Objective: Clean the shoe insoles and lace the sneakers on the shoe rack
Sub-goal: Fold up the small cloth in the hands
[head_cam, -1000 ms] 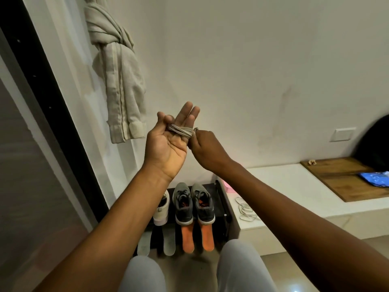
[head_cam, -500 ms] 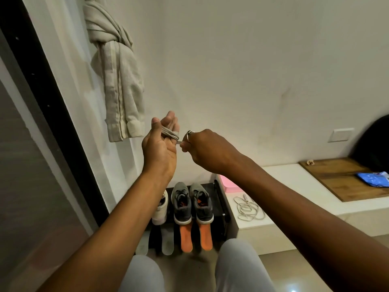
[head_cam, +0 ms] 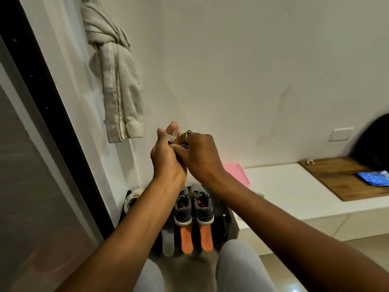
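A grey shoelace (head_cam: 171,138) is wound round the fingers of my left hand (head_cam: 166,157), which is raised in front of the wall. My right hand (head_cam: 200,154) presses against it and pinches the lace's end. Below them on the black shoe rack (head_cam: 223,216) stand two grey sneakers (head_cam: 192,205) with orange linings. Two orange insoles (head_cam: 194,239) and a grey insole (head_cam: 167,244) lie in front of them. A white sneaker (head_cam: 132,198) sits at the left, partly behind my left forearm.
A knotted beige cloth (head_cam: 117,85) hangs on the wall at the upper left. A white ledge (head_cam: 294,192) on the right bears a pink tray (head_cam: 237,172), a wooden board (head_cam: 345,178) and a blue packet (head_cam: 373,178). My knees are at the bottom.
My hands have come together and dropped lower. The right hand, pulling the lace end apart from the left before, now lies against it. The view tilted, hiding the coiled white lace on the ledge.
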Demonstrator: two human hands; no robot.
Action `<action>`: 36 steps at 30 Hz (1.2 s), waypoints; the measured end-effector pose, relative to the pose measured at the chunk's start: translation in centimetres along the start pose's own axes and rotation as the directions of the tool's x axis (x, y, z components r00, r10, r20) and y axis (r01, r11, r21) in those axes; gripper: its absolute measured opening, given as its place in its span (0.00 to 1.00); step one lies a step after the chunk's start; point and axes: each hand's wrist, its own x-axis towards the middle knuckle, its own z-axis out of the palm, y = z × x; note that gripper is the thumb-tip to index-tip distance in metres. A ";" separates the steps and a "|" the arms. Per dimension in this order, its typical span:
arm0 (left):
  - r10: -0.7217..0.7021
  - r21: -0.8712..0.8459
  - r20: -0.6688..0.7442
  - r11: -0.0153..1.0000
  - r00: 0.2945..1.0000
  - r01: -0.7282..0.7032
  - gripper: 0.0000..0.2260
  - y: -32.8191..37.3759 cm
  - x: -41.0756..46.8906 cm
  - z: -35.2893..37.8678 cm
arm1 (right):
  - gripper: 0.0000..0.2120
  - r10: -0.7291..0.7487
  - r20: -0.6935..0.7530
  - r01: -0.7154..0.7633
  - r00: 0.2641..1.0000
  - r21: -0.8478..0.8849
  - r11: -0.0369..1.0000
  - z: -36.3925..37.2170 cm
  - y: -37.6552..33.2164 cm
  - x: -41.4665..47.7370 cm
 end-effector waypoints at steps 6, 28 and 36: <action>0.002 0.016 -0.054 1.000 0.999 -0.002 0.17 0.1 0.7 -1.3 | 0.10 -0.066 0.209 0.096 0.976 -0.135 0.986 0.5 -0.5 -0.9; -0.012 0.024 -0.038 1.000 0.999 0.013 0.16 -0.6 0.6 -0.5 | 0.10 -0.038 0.037 0.039 0.999 -0.032 0.999 -1.2 0.6 1.1; 0.043 0.164 -0.126 0.986 0.991 -0.022 0.14 -0.9 -1.5 1.3 | 0.06 -0.278 -0.028 0.257 0.960 -0.304 0.917 -0.7 0.4 0.2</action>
